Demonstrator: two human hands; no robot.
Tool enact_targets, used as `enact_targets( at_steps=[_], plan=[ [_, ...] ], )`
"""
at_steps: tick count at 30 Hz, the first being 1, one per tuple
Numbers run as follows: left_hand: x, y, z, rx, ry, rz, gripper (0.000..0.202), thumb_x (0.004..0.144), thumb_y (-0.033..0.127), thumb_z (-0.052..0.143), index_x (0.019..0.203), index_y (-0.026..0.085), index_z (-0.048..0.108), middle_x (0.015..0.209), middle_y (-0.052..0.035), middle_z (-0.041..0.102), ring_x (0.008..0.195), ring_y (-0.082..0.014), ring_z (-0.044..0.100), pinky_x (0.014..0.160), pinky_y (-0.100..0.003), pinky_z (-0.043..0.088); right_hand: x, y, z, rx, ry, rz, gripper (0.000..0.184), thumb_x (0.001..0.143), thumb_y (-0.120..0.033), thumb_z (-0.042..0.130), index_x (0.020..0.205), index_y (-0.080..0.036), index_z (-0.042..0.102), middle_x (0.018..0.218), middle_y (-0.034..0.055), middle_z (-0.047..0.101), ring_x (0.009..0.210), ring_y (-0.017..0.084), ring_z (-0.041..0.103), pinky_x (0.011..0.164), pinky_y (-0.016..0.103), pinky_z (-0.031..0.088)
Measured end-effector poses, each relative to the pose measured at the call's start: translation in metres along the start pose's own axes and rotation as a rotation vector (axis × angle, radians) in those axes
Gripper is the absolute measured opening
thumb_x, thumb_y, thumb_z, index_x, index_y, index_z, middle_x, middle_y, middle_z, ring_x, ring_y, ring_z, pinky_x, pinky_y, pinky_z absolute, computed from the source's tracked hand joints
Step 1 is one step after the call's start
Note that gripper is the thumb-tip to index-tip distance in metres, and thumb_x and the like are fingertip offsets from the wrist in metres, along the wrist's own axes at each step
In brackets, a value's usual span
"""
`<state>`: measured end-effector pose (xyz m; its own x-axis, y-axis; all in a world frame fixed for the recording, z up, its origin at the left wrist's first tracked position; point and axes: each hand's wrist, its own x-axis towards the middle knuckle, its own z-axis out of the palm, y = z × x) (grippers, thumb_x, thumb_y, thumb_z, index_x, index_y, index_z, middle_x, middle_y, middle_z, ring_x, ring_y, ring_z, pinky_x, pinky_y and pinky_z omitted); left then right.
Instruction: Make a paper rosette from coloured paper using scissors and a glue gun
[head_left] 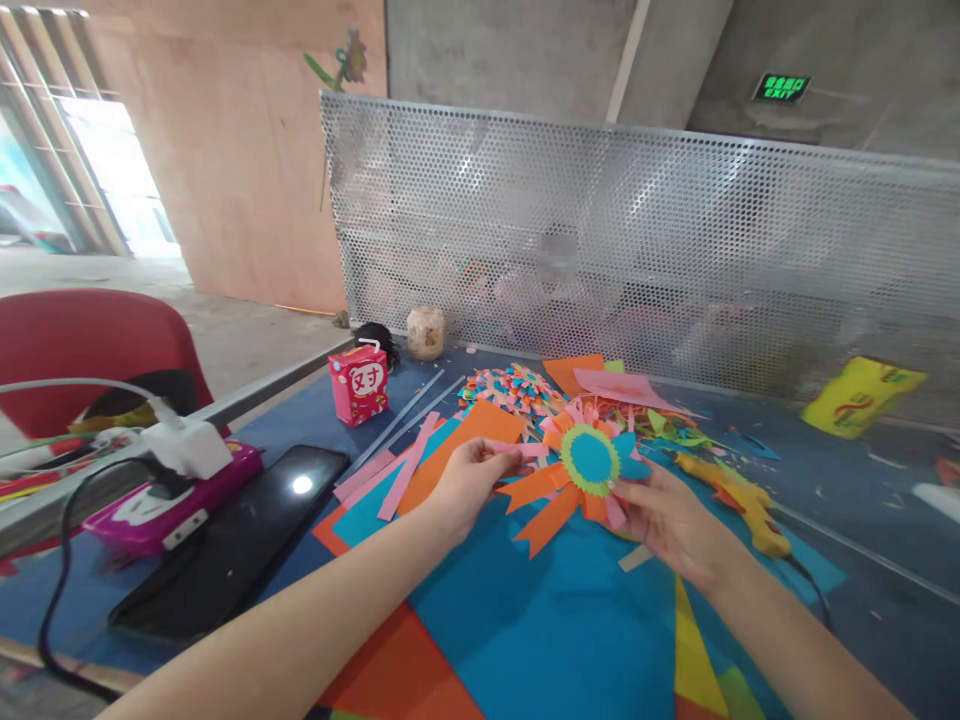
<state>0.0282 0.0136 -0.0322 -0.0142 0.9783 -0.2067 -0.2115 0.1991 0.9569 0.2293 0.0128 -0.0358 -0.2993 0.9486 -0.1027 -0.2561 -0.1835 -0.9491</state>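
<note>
The left hand (469, 482) has its grip closed on a pink strip (532, 450); the right hand (671, 515) pinches the right edge of a rosette (592, 457), held above the blue sheet (555, 610) on the table (300, 425). Too hard a pinch could crease its petals. The yellow glue gun (750, 512), just right (heat cannot be told), could burn the forearm if brushed.

A shiny grey perforated metal screen (675, 210) stands along the far edge of a dark blue-topped table (862, 500), before a bare grey concrete wall (510, 50) bearing a glowing green exit sign (781, 88). Leftward, a smooth pinkish-tan wall (247, 140) meets a pale grey floor (244, 335). White light fills a tall opening (124, 180) beyond a curved red chair (97, 335).
</note>
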Motion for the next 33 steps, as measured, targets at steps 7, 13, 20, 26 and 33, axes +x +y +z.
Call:
enact_targets(
  at_steps=[7, 13, 20, 26, 33],
  plan=[
    [-0.0078, 0.0, 0.0028, -0.083, -0.107, 0.034, 0.017, 0.067, 0.023, 0.064, 0.063, 0.018, 0.048, 0.085, -0.0092, 0.07, 0.089, -0.0196, 0.064, 0.062, -0.023, 0.041, -0.004, -0.0013, 0.0038, -0.019, -0.027, -0.041, 0.025, 0.064, -0.022, 0.071, 0.082, -0.018, 0.055, 0.05, -0.0018, 0.061, 0.046, 0.007, 0.052, 0.05, 0.017, 0.045],
    [-0.0066, -0.0012, 0.0041, -0.179, -0.178, 0.147, 0.025, 0.058, 0.027, 0.075, 0.067, 0.016, 0.054, 0.082, -0.0115, 0.071, 0.086, -0.0229, 0.065, 0.08, -0.032, 0.047, -0.0045, -0.0006, 0.0052, -0.051, -0.019, -0.054, 0.027, 0.064, -0.023, 0.071, 0.084, -0.019, 0.053, 0.047, -0.0023, 0.06, 0.044, 0.007, 0.052, 0.047, 0.016, 0.043],
    [-0.0058, -0.0008, 0.0004, -0.131, -0.255, 0.174, 0.028, 0.058, 0.034, 0.072, 0.077, 0.013, 0.069, 0.087, -0.0106, 0.071, 0.091, -0.0246, 0.064, 0.086, -0.032, 0.046, -0.0046, -0.0019, 0.0058, -0.042, -0.025, -0.065, 0.028, 0.064, -0.023, 0.071, 0.086, -0.019, 0.053, 0.049, -0.0033, 0.06, 0.044, 0.008, 0.051, 0.047, 0.017, 0.043],
    [-0.0081, 0.0023, 0.0011, -0.108, -0.203, 0.081, 0.015, 0.064, 0.027, 0.067, 0.072, 0.015, 0.071, 0.088, -0.01, 0.071, 0.091, -0.0221, 0.064, 0.084, -0.029, 0.045, -0.0066, -0.004, 0.0093, -0.061, -0.018, -0.065, 0.025, 0.064, -0.024, 0.071, 0.081, -0.018, 0.054, 0.049, -0.0031, 0.059, 0.045, 0.008, 0.051, 0.048, 0.018, 0.044],
    [-0.0102, 0.0015, 0.0023, -0.08, -0.185, -0.031, 0.01, 0.067, 0.028, 0.064, 0.064, 0.019, 0.068, 0.091, -0.0077, 0.07, 0.099, -0.0219, 0.06, 0.088, -0.032, 0.038, -0.0052, -0.0027, 0.01, -0.085, 0.002, -0.073, 0.027, 0.062, -0.024, 0.072, 0.08, -0.019, 0.053, 0.048, -0.0031, 0.059, 0.043, 0.009, 0.051, 0.046, 0.019, 0.042]
  ],
)
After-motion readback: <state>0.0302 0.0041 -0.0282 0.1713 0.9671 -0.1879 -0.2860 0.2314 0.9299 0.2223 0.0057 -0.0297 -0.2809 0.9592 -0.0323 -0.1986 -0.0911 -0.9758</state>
